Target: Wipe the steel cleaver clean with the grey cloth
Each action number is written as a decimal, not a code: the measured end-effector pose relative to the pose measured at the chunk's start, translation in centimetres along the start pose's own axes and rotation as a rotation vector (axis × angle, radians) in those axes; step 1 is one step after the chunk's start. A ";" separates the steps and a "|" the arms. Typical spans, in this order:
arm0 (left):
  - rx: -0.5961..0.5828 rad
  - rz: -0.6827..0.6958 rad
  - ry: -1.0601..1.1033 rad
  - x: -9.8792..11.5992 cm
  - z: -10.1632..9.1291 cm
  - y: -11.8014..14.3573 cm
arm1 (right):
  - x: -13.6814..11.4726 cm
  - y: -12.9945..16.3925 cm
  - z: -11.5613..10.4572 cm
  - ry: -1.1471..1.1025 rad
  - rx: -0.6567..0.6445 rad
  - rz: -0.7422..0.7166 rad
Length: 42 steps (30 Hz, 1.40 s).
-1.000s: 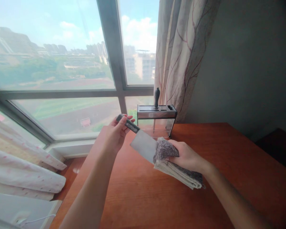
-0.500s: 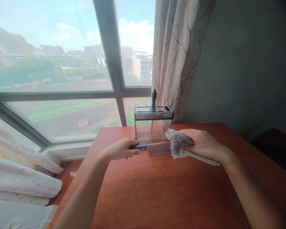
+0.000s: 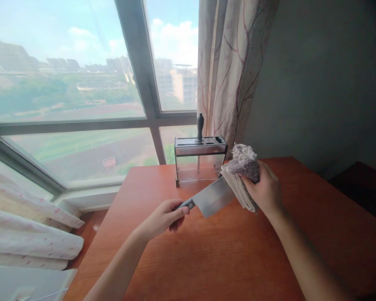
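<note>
Left hand [image 3: 163, 217] grips the cleaver [image 3: 214, 196] handle; at two o'clock, right hand [image 3: 266, 192] clutches a folded cloth [image 3: 242, 169] against the blade.

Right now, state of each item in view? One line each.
Left hand: closed on the cleaver's handle.
Right hand: gripping the cloth.
Broad steel cleaver: held above the table, tilted, far end against the cloth.
Folded grey-and-cream cloth: bunched, pressed to the blade.
Clear-walled metal-topped knife block: upright, one black handle slotted in.
Patterned curtain: drawn aside.
</note>
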State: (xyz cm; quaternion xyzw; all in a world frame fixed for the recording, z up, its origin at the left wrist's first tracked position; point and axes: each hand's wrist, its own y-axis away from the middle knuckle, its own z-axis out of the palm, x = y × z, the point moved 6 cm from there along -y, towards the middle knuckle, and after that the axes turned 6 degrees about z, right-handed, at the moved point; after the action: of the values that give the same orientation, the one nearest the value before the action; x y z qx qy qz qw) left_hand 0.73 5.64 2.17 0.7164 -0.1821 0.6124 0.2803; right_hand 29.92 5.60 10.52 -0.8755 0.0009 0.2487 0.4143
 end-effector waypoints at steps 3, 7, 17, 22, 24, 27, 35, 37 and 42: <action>0.068 -0.019 0.077 -0.8 0.2 0.1 | -1.4 0.8 0.0 0.109 0.143 -0.101; 0.160 0.001 0.150 -1.4 0.3 0.4 | -3.1 1.7 -0.2 0.097 0.263 -0.159; 0.267 0.061 0.177 -2.0 0.2 -0.1 | -9.4 6.9 5.8 0.068 -0.155 -0.150; 0.242 0.095 0.163 -2.0 -0.4 0.0 | -10.9 8.0 5.8 -0.010 -0.293 -0.171; 0.216 0.098 0.151 -2.1 -0.2 0.0 | -10.1 7.1 5.5 0.020 -0.286 -0.150; 0.182 0.089 0.135 -2.2 0.2 0.2 | -7.4 4.7 4.7 0.100 -0.190 -0.095; 0.154 0.063 0.094 -1.6 0.7 0.7 | -4.6 2.9 4.1 0.175 -0.038 -0.028; 0.168 0.055 0.090 -1.6 0.5 0.7 | -5.8 4.6 4.9 0.136 -0.102 -0.047; 0.177 0.080 0.094 -1.8 0.0 0.6 | -9.6 8.7 5.6 -0.029 -0.251 -0.060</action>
State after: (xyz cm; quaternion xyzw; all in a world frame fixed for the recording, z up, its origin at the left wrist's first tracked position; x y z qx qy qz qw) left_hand 0.05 5.03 0.53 0.7011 -0.1425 0.6696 0.1994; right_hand 17.26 1.96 5.45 -0.9165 -0.0625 0.2470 0.3085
